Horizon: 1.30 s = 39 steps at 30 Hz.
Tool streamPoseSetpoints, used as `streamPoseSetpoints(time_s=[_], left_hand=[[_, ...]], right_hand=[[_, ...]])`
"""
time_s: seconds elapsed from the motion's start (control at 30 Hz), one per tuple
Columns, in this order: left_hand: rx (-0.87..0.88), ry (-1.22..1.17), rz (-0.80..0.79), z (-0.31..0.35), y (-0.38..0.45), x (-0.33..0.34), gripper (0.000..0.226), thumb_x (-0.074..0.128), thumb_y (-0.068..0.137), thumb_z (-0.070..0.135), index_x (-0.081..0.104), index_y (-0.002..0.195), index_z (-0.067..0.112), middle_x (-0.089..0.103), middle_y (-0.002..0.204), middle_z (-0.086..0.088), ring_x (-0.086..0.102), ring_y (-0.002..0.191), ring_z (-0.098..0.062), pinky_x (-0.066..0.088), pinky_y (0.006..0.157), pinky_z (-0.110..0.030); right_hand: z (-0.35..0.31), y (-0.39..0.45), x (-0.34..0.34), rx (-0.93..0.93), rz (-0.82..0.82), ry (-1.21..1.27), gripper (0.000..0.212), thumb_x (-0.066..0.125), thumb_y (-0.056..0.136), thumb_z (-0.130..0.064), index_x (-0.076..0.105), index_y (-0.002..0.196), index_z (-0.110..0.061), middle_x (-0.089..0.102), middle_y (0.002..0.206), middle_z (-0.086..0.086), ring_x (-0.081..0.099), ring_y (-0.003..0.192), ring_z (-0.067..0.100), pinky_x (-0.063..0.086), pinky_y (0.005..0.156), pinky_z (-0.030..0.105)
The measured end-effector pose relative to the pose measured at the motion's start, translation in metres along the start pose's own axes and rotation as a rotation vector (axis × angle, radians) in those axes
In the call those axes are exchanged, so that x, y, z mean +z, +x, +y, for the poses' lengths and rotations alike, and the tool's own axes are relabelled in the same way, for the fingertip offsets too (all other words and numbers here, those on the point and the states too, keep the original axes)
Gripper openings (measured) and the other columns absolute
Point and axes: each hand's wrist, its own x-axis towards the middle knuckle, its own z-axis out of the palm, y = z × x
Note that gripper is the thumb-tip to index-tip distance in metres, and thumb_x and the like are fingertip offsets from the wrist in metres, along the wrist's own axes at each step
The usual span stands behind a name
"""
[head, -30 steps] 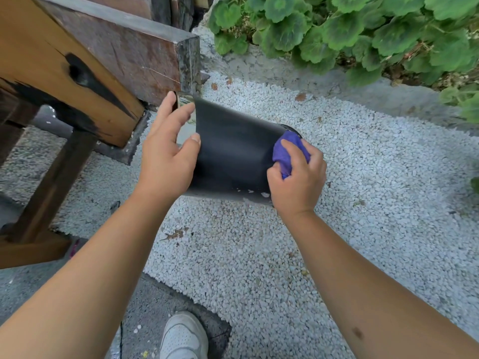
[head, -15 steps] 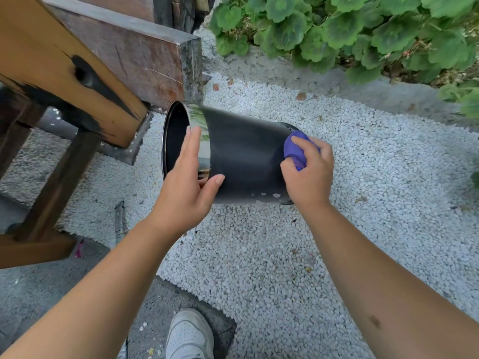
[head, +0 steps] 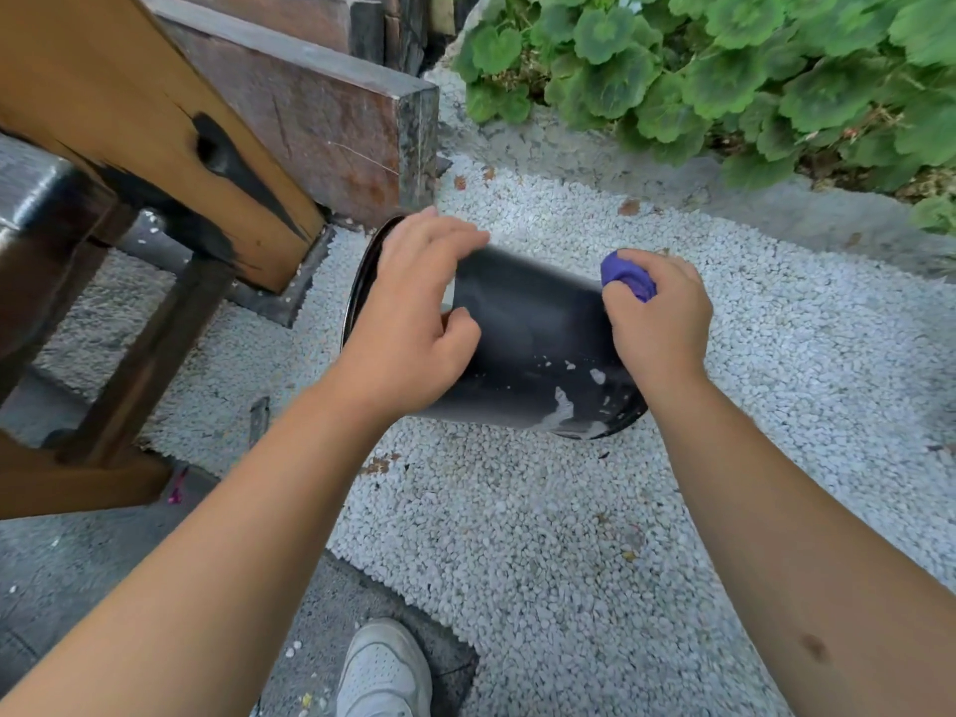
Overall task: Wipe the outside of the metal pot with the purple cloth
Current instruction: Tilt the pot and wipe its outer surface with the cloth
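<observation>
A dark metal pot [head: 533, 333] lies on its side over white gravel, its open mouth to the left and its base to the right. Pale smears mark its lower wall near the base. My left hand [head: 414, 323] grips the pot near the rim, fingers over the top and thumb on the near side. My right hand [head: 659, 318] is closed around a bunched purple cloth [head: 628, 276] and presses it against the upper edge of the pot's base. Most of the cloth is hidden in my fist.
A wooden bench [head: 155, 147] with a dark leg [head: 150, 354] stands at the left, close to the pot's mouth. Behind it is a brown stone block [head: 331, 121]. Green plants [head: 724, 69] line the back. My white shoe [head: 385, 670] is on a grey paving slab [head: 103, 561].
My left hand shifted from the near side of the rim to over the top of the pot. The pot turned, showing pale smears. My right hand with the cloth moved slightly up along the base edge.
</observation>
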Motion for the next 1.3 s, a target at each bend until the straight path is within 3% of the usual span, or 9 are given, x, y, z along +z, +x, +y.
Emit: streamPoseSetpoints(time_s=[0.13, 0.2, 0.33, 0.53, 0.83, 0.97, 1.07, 1.17, 1.3], left_hand=[[-0.017, -0.100, 0.006, -0.006, 0.002, 0.002, 0.046, 0.055, 0.088, 0.005, 0.052, 0.133, 0.012, 0.043, 0.150, -0.005, 0.020, 0.147, -0.015, 0.016, 0.120, -0.024], [-0.026, -0.091, 0.018, -0.007, 0.003, 0.006, 0.045, 0.052, 0.093, 0.012, 0.048, 0.138, 0.014, 0.030, 0.158, -0.002, 0.012, 0.150, -0.014, 0.016, 0.117, -0.018], [-0.029, -0.166, 0.048, -0.001, 0.007, 0.019, 0.047, 0.044, 0.094, 0.010, 0.045, 0.140, 0.006, 0.030, 0.156, -0.005, 0.015, 0.148, -0.016, 0.012, 0.119, -0.021], [0.001, -0.153, 0.026, -0.007, 0.005, 0.018, 0.063, 0.042, 0.091, 0.034, 0.043, 0.141, -0.004, 0.035, 0.154, -0.014, 0.018, 0.150, -0.028, 0.017, 0.120, -0.033], [-0.078, -0.099, 0.117, -0.014, 0.008, 0.013, 0.061, 0.043, 0.094, 0.038, 0.044, 0.141, 0.000, 0.033, 0.149, 0.002, 0.019, 0.148, -0.020, 0.016, 0.112, -0.011], [-0.094, -0.100, 0.095, -0.015, 0.011, 0.012, 0.051, 0.048, 0.092, 0.018, 0.044, 0.142, 0.005, 0.032, 0.151, 0.003, 0.016, 0.148, -0.016, 0.012, 0.109, -0.003], [-0.094, -0.146, 0.043, -0.021, 0.014, 0.006, 0.055, 0.051, 0.090, 0.008, 0.041, 0.144, 0.009, 0.028, 0.157, -0.004, 0.015, 0.149, -0.015, 0.012, 0.116, -0.013], [0.032, -0.059, 0.198, -0.023, 0.002, 0.007, 0.042, 0.059, 0.092, 0.007, 0.053, 0.132, -0.001, 0.041, 0.149, -0.016, 0.033, 0.144, -0.028, 0.027, 0.118, -0.033], [0.164, 0.083, 0.105, -0.026, -0.020, 0.024, 0.044, 0.049, 0.097, 0.026, 0.053, 0.130, -0.003, 0.028, 0.154, -0.017, 0.022, 0.147, -0.034, 0.026, 0.116, -0.043]], right_hand=[[-0.023, -0.007, -0.004, -0.058, 0.096, 0.120, 0.041, 0.056, 0.076, -0.023, 0.070, 0.114, -0.024, 0.057, 0.123, -0.003, 0.052, 0.101, -0.003, 0.035, 0.086, 0.003], [-0.044, -0.017, 0.001, -0.160, 0.127, 0.168, 0.042, 0.057, 0.075, -0.022, 0.070, 0.114, -0.021, 0.056, 0.124, 0.000, 0.053, 0.109, 0.008, 0.041, 0.096, 0.016], [-0.073, -0.058, 0.025, -0.466, 0.135, 0.085, 0.043, 0.059, 0.073, -0.024, 0.071, 0.114, -0.018, 0.057, 0.124, 0.009, 0.055, 0.111, 0.029, 0.042, 0.099, 0.034], [-0.055, -0.067, 0.040, -0.557, 0.220, -0.077, 0.038, 0.065, 0.081, -0.028, 0.070, 0.117, -0.018, 0.055, 0.127, 0.018, 0.053, 0.108, 0.039, 0.044, 0.095, 0.041], [-0.001, -0.051, 0.028, -0.388, 0.230, -0.146, 0.044, 0.054, 0.073, -0.019, 0.070, 0.114, -0.017, 0.054, 0.127, 0.018, 0.051, 0.110, 0.040, 0.045, 0.095, 0.042], [0.012, -0.043, 0.022, -0.282, 0.242, -0.139, 0.044, 0.049, 0.075, -0.019, 0.069, 0.115, -0.020, 0.053, 0.130, 0.013, 0.047, 0.110, 0.035, 0.047, 0.091, 0.039], [0.020, -0.041, 0.019, -0.222, 0.243, -0.147, 0.045, 0.047, 0.076, -0.021, 0.068, 0.115, -0.020, 0.052, 0.131, 0.013, 0.047, 0.109, 0.036, 0.048, 0.090, 0.044], [0.025, -0.039, 0.017, -0.191, 0.245, -0.146, 0.047, 0.046, 0.076, -0.023, 0.068, 0.117, -0.019, 0.050, 0.133, 0.014, 0.046, 0.111, 0.037, 0.047, 0.093, 0.044], [0.030, -0.035, 0.016, -0.133, 0.247, -0.120, 0.046, 0.049, 0.079, -0.020, 0.065, 0.122, -0.018, 0.046, 0.137, 0.015, 0.042, 0.118, 0.038, 0.042, 0.098, 0.041]])
